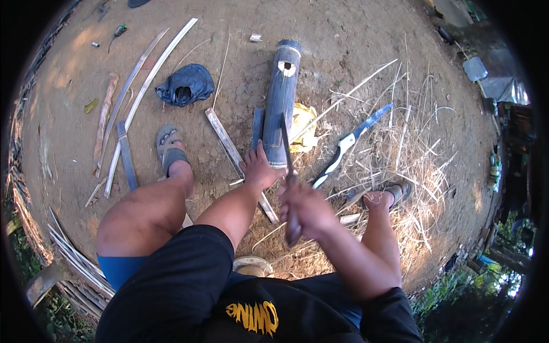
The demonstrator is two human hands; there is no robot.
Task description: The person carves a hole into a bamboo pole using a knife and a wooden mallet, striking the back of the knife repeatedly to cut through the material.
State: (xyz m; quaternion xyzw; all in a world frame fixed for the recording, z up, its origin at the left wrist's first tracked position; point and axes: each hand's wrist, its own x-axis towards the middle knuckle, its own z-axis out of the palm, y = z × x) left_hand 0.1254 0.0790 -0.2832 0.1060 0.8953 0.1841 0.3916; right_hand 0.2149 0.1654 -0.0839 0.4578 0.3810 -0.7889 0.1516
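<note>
A thick, dark bamboo tube [278, 86] lies on the dirt in front of me, a pale-edged hole cut near its far end. At its near end my left hand [260, 170] grips the tube, with the thumb toward the cut rim. My right hand [309, 210] is closed round the handle of a knife [287, 140]. Its long dark blade points away from me and overlaps the tube's right side; whether they touch I cannot tell. To the right lies a pruning saw [343, 146] with a black-and-white handle.
A yellow crumpled piece [303, 127] sits beside the tube. Left of it lie a wooden strip [229, 140], a black plastic bag [187, 86] and long bamboo strips [157, 68]. Pale shavings [420, 171] cover the ground at right. My sandalled feet stand either side.
</note>
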